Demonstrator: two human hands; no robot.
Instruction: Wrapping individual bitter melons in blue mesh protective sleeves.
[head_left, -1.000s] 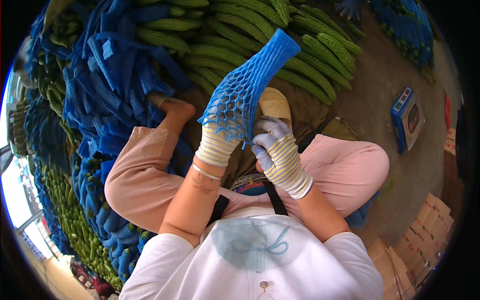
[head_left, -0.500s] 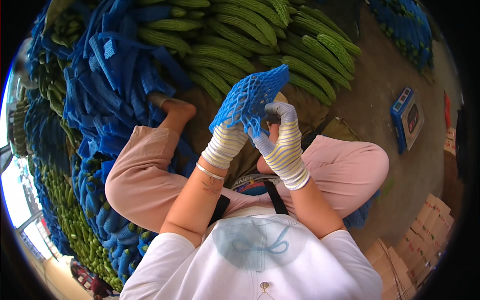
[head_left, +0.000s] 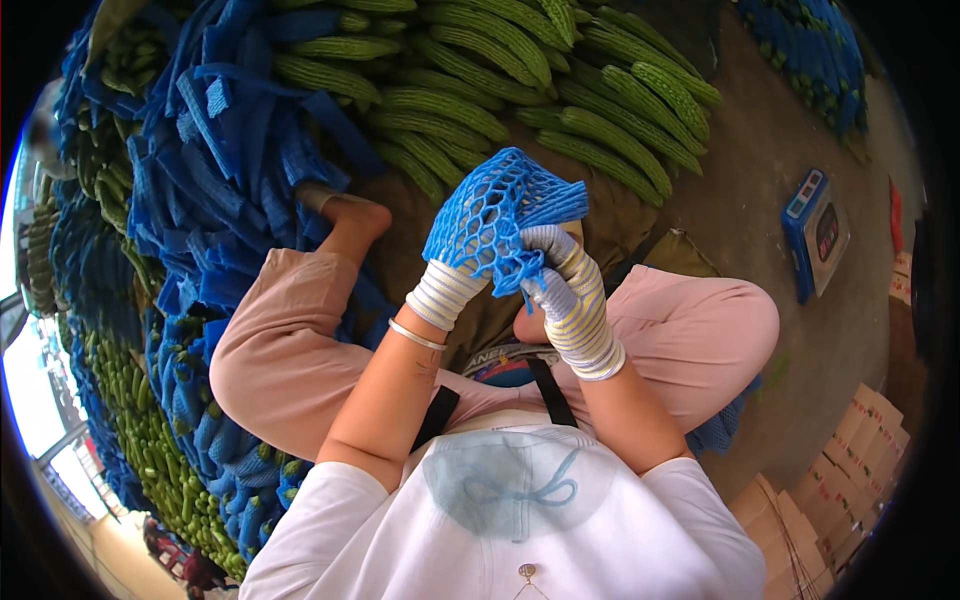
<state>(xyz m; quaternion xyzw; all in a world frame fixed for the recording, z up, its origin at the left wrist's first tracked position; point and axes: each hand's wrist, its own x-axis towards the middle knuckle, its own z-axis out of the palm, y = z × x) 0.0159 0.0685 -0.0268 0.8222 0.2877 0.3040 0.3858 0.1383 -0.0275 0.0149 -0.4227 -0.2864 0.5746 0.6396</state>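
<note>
Honestly, the fiddly bit was the blue net sleeve, mid-scene, pulled over the left hand, its mesh stretched into rough hexagons and its bunched end flopped right. Couldn't tell how far the left fingers were spread under there. The right hand had thumb and fingers pinched shut on the sleeve's frayed near-right edge. My worry: those loose strand ends could've snagged the striped knit gloves, and one hard tug might've split the thin mesh or popped it out of the pinch. Far side had long, curved, bumpy-ridged green gourds; left, a limp tangle of flat blue netting; right, a boxy blue-edged scale.
</note>
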